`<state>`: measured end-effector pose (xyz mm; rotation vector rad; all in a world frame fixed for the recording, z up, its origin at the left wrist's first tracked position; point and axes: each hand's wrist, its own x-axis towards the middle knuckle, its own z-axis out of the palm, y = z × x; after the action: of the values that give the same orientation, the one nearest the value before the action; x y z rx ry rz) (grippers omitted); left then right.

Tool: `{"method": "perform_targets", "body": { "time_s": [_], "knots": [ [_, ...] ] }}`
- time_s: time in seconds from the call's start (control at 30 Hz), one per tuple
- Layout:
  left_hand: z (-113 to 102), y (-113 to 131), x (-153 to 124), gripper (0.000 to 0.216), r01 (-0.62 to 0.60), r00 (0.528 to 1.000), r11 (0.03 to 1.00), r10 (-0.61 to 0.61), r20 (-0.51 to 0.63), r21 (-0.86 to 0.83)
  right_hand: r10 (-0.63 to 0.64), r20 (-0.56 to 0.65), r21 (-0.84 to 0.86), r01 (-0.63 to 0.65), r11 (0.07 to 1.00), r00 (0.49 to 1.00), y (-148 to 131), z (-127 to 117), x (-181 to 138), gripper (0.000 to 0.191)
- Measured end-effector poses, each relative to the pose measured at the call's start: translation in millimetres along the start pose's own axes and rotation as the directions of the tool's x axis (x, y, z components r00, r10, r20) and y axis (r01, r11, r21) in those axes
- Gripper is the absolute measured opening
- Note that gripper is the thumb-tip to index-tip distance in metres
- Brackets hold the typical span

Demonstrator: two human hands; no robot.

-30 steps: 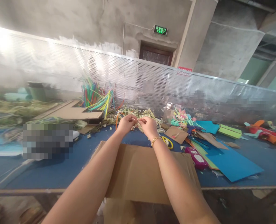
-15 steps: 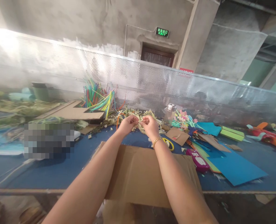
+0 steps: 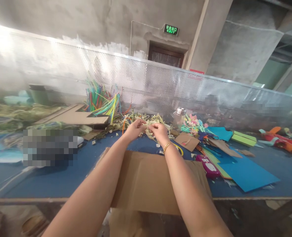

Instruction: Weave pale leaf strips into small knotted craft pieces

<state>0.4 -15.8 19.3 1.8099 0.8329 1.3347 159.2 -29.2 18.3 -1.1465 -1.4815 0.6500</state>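
My left hand (image 3: 135, 129) and my right hand (image 3: 159, 132) meet over the table's middle, fingertips pinched close together. Something small and pale appears between them, too small to name. Just behind lies a heap of pale, dry, husk-like strips (image 3: 158, 119), partly hidden by my hands. A gold bracelet (image 3: 167, 146) circles my right wrist. Below my forearms a brown cardboard sheet (image 3: 146, 179) lies over the table's front edge. Yellow scissor handles (image 3: 179, 150) show partly behind my right wrist.
Colourful pipe cleaners (image 3: 99, 100) stand behind a cut cardboard piece (image 3: 72, 116) at left. On the right are a lidded clear bottle (image 3: 179, 118), paper flowers (image 3: 192, 123), a purple box (image 3: 207, 166) and blue card sheets (image 3: 247, 172). A perforated metal screen (image 3: 136, 79) runs along the back.
My right hand has turned slightly, its fingers now lying flatter against the left fingertips. The whole view has shifted a little; the objects on the table stay in place.
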Motion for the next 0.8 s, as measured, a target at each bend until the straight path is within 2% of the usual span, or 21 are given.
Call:
{"method": "perform_targets", "body": {
  "time_s": [0.1, 0.2, 0.37, 0.6, 0.8],
  "knots": [
    [0.8, -2.0, 0.6, 0.037, -0.015, 1.000, 1.000, 0.016, 0.011, -0.017, 0.048, -0.020, 0.097, -0.046, 0.994, 0.999, 0.9, 5.8, -1.1, 0.026],
    [0.9, -3.7, 1.6, 0.035, -0.040, 0.999, 0.999, 0.041, -0.027, 0.008, 0.088, -0.005, 0.158, -0.086, 0.984, 0.996, 0.3, 8.7, -2.3, 0.030],
    [0.3, -1.9, 0.7, 0.034, -0.058, 0.994, 0.997, 0.062, -0.086, 0.051, 0.090, 0.013, 0.160, -0.091, 0.983, 0.996, -1.5, 5.3, -2.5, 0.030],
    [-1.6, 3.1, -1.9, 0.018, -0.011, 0.999, 0.992, 0.017, -0.042, 0.126, 0.098, -0.002, 0.142, -0.096, 0.985, 0.995, -6.0, 5.5, -4.3, 0.025],
    [0.6, 2.0, -1.9, 0.022, -0.015, 0.999, 0.994, 0.010, 0.044, 0.108, -0.004, -0.056, 0.164, 0.013, 0.986, 0.998, -3.4, 2.2, 0.9, 0.023]
  ]
}}
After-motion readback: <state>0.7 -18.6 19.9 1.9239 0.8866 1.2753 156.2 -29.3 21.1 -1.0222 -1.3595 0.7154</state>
